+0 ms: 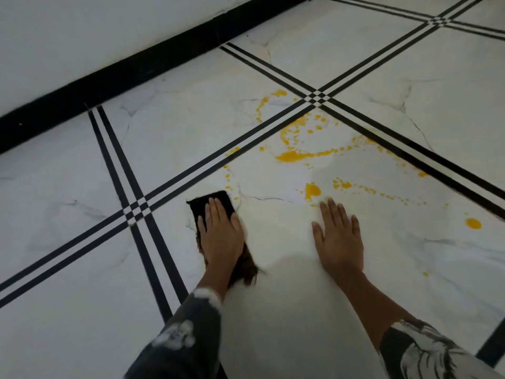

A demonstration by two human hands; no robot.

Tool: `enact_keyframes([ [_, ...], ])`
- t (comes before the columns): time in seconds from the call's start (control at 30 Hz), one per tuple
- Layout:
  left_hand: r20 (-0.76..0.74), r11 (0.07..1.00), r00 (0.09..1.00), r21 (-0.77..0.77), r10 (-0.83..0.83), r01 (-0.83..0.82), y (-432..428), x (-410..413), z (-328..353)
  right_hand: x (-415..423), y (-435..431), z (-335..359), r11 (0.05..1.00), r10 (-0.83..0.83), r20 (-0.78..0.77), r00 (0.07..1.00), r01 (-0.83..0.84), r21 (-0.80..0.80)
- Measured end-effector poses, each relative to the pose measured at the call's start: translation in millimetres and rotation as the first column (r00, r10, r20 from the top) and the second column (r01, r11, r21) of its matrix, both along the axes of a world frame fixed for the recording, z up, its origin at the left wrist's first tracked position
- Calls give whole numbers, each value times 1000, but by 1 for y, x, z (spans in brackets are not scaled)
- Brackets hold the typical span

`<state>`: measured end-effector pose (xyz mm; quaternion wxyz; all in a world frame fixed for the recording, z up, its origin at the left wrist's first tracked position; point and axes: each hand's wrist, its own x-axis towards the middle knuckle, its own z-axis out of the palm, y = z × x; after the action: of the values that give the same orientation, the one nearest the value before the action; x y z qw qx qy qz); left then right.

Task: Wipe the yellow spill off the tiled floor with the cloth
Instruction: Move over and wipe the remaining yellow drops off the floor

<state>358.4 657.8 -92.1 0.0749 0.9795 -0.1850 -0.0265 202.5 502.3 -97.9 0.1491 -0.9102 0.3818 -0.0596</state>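
A yellow spill (291,156) lies in streaks, puddles and drops across the white tiled floor (273,310), from the tile crossing at the top centre down to a round blot at the right. A dark cloth (216,199) lies flat on the floor just left of the spill's lower edge. My left hand (221,236) presses flat on top of the cloth, fingers together and pointing away from me. My right hand (338,239) rests flat on the bare tile with fingers spread, its fingertips close below a yellow puddle.
Black double lines (142,206) cross the floor and divide the big white marbled tiles. A black skirting strip (109,77) runs along the white wall at the top left. My patterned dark sleeves reach in from the bottom edge.
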Motion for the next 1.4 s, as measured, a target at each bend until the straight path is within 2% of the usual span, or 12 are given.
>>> enact_keyframes([
  [0.07,-12,1000,1000,25,-7,8,-40,8,1,0,1,-2,1000,-3,22,1000,3,-3],
  [0.13,20,983,983,22,-183,183,-63,-5,0,-1,1,-3,1000,-9,50,999,9,-2],
  [0.27,17,831,832,-43,-554,554,-17,-37,2,-1,0,-3,999,-22,79,997,20,29],
  [0.47,32,995,995,36,-97,96,-37,-7,1,-1,1,-3,999,-17,102,995,13,40],
  [0.57,-10,947,947,-6,-320,320,-84,-34,6,-2,-1,4,995,-31,192,981,13,96],
  [0.67,-124,843,847,-245,-517,479,-83,-35,21,7,-2,19,967,-189,273,943,131,216],
  [0.73,-74,868,935,-403,-348,291,-61,2,29,26,7,29,981,-185,285,941,158,117],
  [0.83,-71,949,997,-314,-28,5,-11,73,23,69,38,30,998,-59,192,980,51,46],
  [0.97,-55,978,996,-199,-75,63,-1,130,13,110,62,9,992,-21,63,998,13,127],
  [1.1,-20,995,998,-84,-59,57,-15,158,-1,132,53,-6,1000,13,62,998,-14,16],
  [1.27,-17,995,999,-91,-45,43,-15,158,-5,169,47,3,901,433,16,901,-432,-46],
  [1.4,-38,991,999,-132,0,-5,-17,156,-4,210,3,5,951,307,-50,950,-308,-9],
])
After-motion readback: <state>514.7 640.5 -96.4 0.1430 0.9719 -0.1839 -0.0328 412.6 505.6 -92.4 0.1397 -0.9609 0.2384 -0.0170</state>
